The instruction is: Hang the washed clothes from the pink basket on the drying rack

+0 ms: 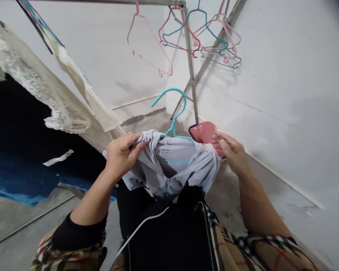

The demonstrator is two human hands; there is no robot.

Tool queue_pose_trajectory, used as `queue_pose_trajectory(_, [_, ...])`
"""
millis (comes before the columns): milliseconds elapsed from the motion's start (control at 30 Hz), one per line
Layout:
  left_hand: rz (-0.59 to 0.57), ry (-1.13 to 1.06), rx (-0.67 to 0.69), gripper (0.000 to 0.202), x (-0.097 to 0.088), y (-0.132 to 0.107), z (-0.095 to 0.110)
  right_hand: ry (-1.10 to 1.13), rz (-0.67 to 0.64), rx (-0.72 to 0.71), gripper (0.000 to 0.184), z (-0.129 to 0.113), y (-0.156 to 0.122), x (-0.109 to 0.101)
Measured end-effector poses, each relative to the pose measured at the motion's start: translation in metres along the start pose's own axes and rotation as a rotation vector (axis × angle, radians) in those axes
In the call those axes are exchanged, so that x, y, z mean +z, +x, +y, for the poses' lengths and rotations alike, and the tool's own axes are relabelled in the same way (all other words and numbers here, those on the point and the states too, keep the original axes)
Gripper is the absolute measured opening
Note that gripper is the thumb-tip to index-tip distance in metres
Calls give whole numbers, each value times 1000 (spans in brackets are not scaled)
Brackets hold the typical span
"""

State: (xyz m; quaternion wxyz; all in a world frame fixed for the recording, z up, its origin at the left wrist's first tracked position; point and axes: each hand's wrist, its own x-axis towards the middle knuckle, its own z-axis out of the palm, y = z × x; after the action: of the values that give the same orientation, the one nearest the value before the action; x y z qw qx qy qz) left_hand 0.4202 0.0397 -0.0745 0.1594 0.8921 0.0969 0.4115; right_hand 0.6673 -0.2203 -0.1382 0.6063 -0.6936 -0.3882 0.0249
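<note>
The left hand (122,151)'s fingers pinch the shirt (155,178) on 1 hanger (174,122); whether the right hand (232,149)'s, at the far shoulder, pinch, I cannot tell.

Left of the left hand (125,150) gripping the shirt (155,177), I see on my feed hanging clothes (25,109); inside the shirt, a hanger (173,125). More hangers (192,32) hang beyond the grip; a plastic item (205,131) sits behind the right hand (230,148).
</note>
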Motion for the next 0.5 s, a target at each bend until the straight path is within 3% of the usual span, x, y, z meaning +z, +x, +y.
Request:
queue_pose_trajectory(133, [86, -56, -79, 21, 6, 2, -5, -83, -131, -80, 36, -9, -14, -6])
queue_pose_trajectory(300, [91, -108, -145, 25, 23, 13, -17, -151, -272, -223, 36, -36, -19, -4])
queue_pose_trajectory(400, [124, -53, -119, 29, 30, 19, -24, -157, -166, -253, 30, -49, -18, -1])
queue_pose_trajectory(500, [246, 29, -86, 41, 33, 19, -24, -227, -28, -267, 29, -65, -7, 4])
